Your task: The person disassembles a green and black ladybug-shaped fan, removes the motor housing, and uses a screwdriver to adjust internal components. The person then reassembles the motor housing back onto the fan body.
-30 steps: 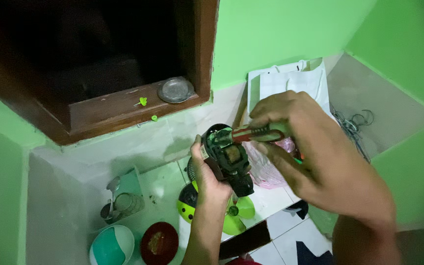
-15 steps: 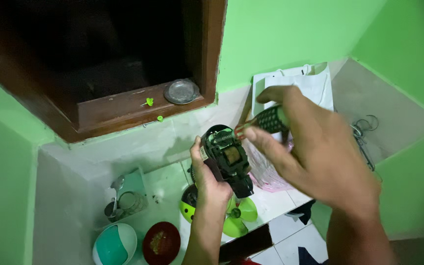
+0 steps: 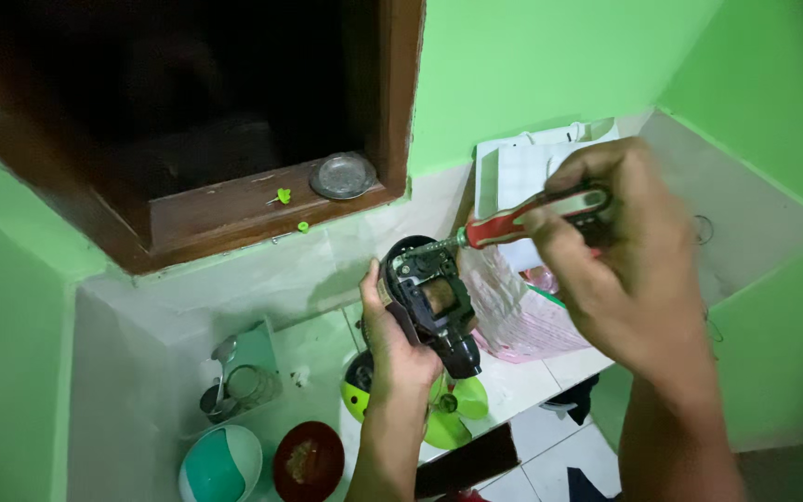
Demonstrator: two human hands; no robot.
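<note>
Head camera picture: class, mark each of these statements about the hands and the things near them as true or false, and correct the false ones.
1. The right hand holds a screwdriver with a red handle. True.
2. The left hand holds a black motor-like part. True.
3. The screwdriver's tip points away from the black part. False: its tip meets the part's upper edge.
4. A round metal dish rests on the wooden window ledge. True.
5. The walls are painted blue. False: they are green.
</note>
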